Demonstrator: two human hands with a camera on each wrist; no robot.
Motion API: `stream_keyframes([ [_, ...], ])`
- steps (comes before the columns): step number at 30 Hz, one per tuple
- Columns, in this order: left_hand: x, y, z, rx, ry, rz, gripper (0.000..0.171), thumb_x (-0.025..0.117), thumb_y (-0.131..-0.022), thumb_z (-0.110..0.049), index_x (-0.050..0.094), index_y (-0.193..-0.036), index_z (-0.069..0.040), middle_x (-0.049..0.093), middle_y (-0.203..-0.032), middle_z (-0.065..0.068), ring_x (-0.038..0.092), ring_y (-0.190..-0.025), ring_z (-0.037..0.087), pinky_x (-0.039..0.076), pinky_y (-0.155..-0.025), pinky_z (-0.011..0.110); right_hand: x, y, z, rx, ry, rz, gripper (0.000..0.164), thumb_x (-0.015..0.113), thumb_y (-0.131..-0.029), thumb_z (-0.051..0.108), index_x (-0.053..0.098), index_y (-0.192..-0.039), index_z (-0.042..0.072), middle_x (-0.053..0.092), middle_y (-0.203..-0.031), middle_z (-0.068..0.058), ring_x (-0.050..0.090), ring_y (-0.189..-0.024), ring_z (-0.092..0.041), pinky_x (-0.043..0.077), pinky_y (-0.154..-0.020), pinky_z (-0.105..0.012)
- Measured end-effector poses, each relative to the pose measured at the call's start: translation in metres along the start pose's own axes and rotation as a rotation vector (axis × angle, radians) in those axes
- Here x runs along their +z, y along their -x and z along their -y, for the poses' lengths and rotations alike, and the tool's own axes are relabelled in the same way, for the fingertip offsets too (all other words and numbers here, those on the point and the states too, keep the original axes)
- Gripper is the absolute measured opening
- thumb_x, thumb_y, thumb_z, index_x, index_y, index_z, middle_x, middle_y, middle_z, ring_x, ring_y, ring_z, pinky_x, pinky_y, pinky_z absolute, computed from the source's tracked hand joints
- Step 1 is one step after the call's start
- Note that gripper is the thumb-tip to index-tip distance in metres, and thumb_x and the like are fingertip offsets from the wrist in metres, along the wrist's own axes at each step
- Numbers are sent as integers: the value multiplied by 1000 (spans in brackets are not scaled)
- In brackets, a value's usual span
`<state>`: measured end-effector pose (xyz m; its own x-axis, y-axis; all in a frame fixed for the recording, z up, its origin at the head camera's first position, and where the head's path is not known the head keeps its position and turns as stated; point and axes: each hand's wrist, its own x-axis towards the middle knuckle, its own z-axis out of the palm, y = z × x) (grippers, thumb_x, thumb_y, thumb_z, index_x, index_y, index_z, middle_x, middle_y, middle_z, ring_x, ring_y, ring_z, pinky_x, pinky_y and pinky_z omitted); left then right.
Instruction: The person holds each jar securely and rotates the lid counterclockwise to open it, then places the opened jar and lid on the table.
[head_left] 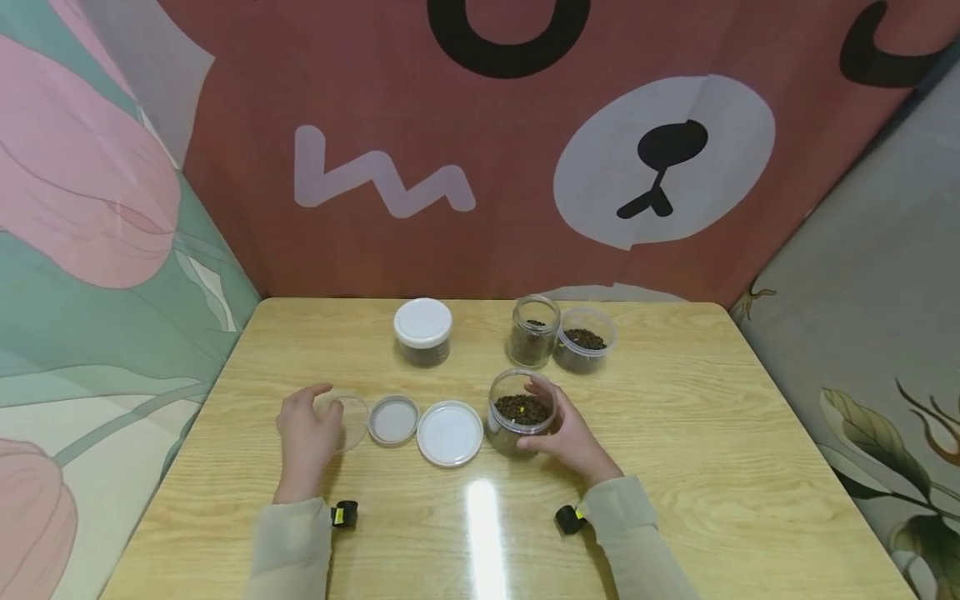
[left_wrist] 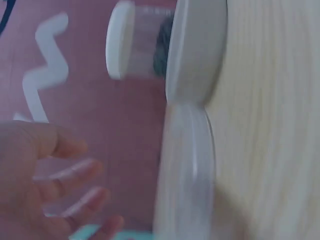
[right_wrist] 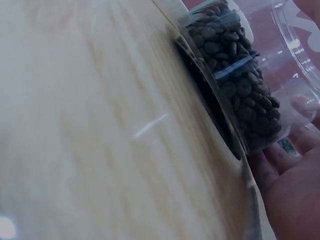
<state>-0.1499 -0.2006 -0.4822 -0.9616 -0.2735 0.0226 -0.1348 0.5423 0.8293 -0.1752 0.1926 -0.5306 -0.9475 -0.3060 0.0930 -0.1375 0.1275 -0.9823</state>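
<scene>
My right hand (head_left: 566, 437) holds a clear jar (head_left: 517, 442) by its right side, fingers behind and thumb in front. Dark brown bean-like pellets (right_wrist: 237, 75) partly fill this open-topped jar, and a small yellow piece lies on top of them. At the left, my left hand (head_left: 307, 429) is raised over a clear lid (head_left: 352, 425), fingers loosely bent and nothing in them. The left wrist view shows these fingers (left_wrist: 70, 182) apart from the lid. Beside that lid lie a grey-rimmed lid (head_left: 393, 420) and a white lid (head_left: 450, 433).
Toward the back of the wooden table (head_left: 675, 467) stands a white-capped jar (head_left: 423, 329). Right of it are an open glass jar (head_left: 531, 337) and a low clear tub (head_left: 583, 354), both with dark pellets inside. A printed cloth (head_left: 375, 250) hangs behind the table.
</scene>
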Motion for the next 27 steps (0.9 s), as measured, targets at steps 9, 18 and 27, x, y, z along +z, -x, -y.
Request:
stream_keyframes([
  [9,56,7,-39,293,123,77,37,70,-92,-7,63,-127,4,49,-138,25,44,-131,42,39,-109,57,-4,-3,12,1,58,-50,102,91,-72,7,36,-156,19,43,-155,-14,35,-146,-34,13,-122,-57],
  [18,104,13,-77,340,329,352,62,75,-92,-15,48,-145,3,48,-144,21,47,-134,40,46,-107,46,14,-21,38,56,58,-175,105,92,-71,9,33,-158,16,41,-158,-7,33,-147,-27,16,-123,-52],
  [27,117,11,-98,308,397,377,83,82,-87,-22,37,-154,-5,38,-153,19,43,-138,39,45,-108,47,38,-32,71,-1,97,-222,100,88,-74,3,31,-156,3,39,-156,-24,33,-146,-38,19,-121,-55],
])
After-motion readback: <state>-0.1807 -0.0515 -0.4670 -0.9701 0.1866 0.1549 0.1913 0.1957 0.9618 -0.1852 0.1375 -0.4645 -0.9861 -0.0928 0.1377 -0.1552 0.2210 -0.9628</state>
